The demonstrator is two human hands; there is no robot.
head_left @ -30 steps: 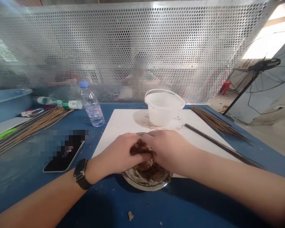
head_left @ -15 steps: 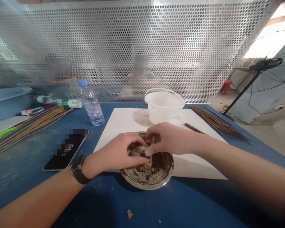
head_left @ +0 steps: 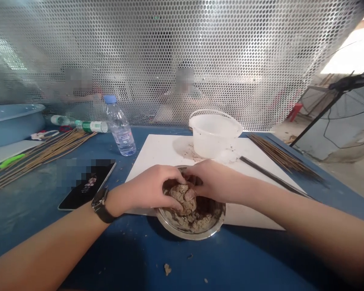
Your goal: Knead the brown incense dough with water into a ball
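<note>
- Two hands worked the one load: the left hand (head_left: 147, 189) and the right hand (head_left: 214, 180) lay on a crumbly pale-brown mass (head_left: 184, 199), which sat inside a steel bowl (head_left: 190, 234).
- Grip: both hands part-closed, fingers curved over the mass from either side, holding it down in the bowl. They stood wider apart than one second earlier, when they covered it, and more of its rough surface now showed.
- A wristwatch (head_left: 99, 206) sat on the left wrist.
- The bowl straddled the near edge of a white board (head_left: 153, 171), on a blue bench (head_left: 21, 226) carrying a loose crumb (head_left: 168, 269).
- A black phone (head_left: 86, 186) lay left of the board.
- Beyond stood a translucent plastic tub (head_left: 215, 137), a dark metal rod (head_left: 273, 176), a water bottle (head_left: 119, 131) and bundled thin sticks (head_left: 283, 157).
</note>
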